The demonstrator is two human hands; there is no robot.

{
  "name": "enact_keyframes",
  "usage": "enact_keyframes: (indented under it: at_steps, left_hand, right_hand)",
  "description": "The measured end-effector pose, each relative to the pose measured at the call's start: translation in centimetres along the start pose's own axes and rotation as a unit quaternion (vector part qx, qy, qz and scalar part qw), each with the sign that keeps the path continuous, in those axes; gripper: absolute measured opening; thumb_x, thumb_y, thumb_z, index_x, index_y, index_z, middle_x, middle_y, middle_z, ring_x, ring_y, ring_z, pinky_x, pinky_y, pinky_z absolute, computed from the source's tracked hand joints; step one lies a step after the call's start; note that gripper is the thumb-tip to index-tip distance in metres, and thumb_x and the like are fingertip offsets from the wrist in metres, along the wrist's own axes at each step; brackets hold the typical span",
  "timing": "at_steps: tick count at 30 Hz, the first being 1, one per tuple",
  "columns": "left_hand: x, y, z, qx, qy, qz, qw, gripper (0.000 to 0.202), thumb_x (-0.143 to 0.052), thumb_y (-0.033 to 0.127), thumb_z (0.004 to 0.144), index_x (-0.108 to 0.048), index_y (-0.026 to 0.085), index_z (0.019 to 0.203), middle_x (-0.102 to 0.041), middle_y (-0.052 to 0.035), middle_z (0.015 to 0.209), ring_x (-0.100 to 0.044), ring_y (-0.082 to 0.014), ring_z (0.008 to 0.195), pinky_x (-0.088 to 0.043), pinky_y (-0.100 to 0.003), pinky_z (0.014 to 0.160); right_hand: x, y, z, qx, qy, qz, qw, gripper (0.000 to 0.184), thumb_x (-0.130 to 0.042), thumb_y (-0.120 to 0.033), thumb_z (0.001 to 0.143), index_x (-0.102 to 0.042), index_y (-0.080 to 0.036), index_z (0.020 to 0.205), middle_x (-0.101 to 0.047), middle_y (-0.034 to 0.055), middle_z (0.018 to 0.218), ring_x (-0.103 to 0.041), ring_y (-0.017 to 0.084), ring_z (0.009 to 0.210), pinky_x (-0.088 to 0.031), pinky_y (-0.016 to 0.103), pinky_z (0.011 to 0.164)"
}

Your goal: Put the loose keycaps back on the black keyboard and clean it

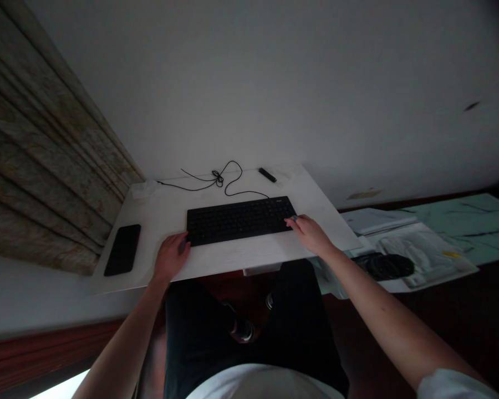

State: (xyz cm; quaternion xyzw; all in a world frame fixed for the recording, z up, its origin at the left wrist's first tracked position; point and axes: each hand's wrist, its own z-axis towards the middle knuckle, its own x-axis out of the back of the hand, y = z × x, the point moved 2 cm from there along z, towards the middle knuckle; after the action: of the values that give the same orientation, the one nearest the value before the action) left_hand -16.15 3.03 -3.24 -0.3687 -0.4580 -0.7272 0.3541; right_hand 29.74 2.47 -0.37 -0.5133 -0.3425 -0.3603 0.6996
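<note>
A black wired keyboard [239, 220] lies on a small white table, tilted slightly so its right end is farther from me. My left hand [172, 256] is closed at the keyboard's left end, with its fingertips against that edge. At the opposite end, my right hand [310, 234] grips the right edge, its thumb and fingertips over the number keys. A tiny bluish spot [294, 219] shows by the right fingers; I cannot make out what it is. The keyboard's black cable [218, 178] runs behind it, looped and tied in a small bundle.
A dark phone [122, 249] lies on the table's [228, 255] left side. Toward the wall are a small black stick-shaped object [267, 175] and clear plastic [146, 188]. A patterned curtain [45, 149] hangs left. Papers and a black bundle [388, 267] lie to the right, lower down.
</note>
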Motion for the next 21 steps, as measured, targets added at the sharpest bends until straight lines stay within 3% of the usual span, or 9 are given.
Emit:
enact_keyframes:
  at_steps: [4,9,15,21]
  left_hand:
    - [0.0,0.0,0.0,0.0,0.0,-0.003,1.0,0.041,-0.045,0.04,0.097,-0.063,0.022,0.128,-0.07,-0.0113,0.124,-0.063,-0.0307,0.118,-0.049,-0.053,0.105]
    - [0.1,0.1,0.0,-0.002,0.004,-0.005,1.0,0.041,-0.045,0.04,0.097,-0.063,0.021,0.128,-0.07,-0.0115,0.124,-0.063,-0.0301,0.117,-0.049,-0.052,0.105]
    - [0.1,0.0,0.1,0.001,-0.001,-0.007,1.0,0.041,-0.045,0.04,0.097,-0.064,0.021,0.128,-0.07,-0.0121,0.125,-0.063,-0.0305,0.118,-0.05,-0.053,0.105]
    - [0.1,0.1,0.1,0.005,-0.002,-0.004,1.0,0.041,-0.046,0.039,0.096,-0.064,0.022,0.128,-0.07,-0.0115,0.125,-0.063,-0.0308,0.118,-0.049,-0.053,0.106]
  right_hand:
    - [0.3,0.5,0.4,-0.059,0.099,0.066,0.991,0.046,-0.035,-0.048,0.102,-0.07,-0.021,0.09,-0.071,0.0105,0.095,-0.067,0.025,0.091,-0.051,0.04,0.088]
    - [-0.2,1.3,0.7,-0.154,0.122,0.128,0.972,0.052,-0.035,-0.057,0.099,-0.069,-0.019,0.091,-0.073,0.0083,0.081,-0.069,0.023,0.075,-0.053,0.035,0.073]
    - [0.0,1.8,1.6,-0.146,0.046,0.054,0.987,0.041,-0.042,-0.045,0.098,-0.069,-0.02,0.08,-0.073,0.0077,0.075,-0.07,0.023,0.072,-0.051,0.033,0.07]
    - [0.5,1.8,1.9,-0.113,0.041,0.034,0.992,0.039,-0.04,-0.04,0.098,-0.07,-0.02,0.084,-0.075,0.0074,0.081,-0.07,0.022,0.074,-0.051,0.032,0.071]
